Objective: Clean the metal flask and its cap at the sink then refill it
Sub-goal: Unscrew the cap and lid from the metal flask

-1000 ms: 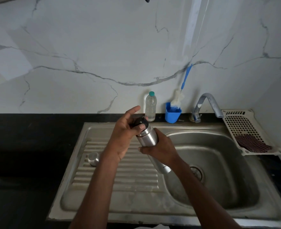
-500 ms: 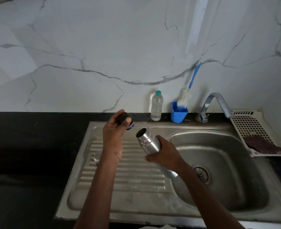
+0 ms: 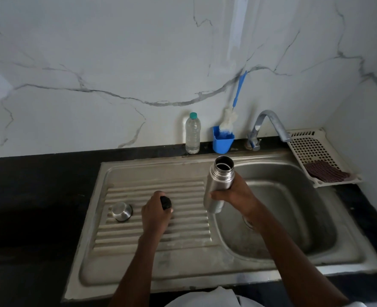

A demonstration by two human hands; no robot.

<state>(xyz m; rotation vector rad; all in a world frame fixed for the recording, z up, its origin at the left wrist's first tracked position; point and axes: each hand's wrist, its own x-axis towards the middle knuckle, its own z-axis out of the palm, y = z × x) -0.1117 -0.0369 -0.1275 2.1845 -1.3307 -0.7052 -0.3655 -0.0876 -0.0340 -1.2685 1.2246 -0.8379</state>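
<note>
The cap (image 3: 165,202) is now off, lowered in the left hand (image 3: 156,214) to the drainboard (image 3: 156,238). The right hand (image 3: 234,196) grips the open flask (image 3: 218,185) upright, just right of it, ready for rinsing.

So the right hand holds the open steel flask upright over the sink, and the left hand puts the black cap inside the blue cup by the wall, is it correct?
Not quite. In the head view the left hand holds the round black cap low over the ribbed steel draining board, far from the blue plastic cup at the wall. The rest holds: the right hand grips the open, upright steel flask.
</note>
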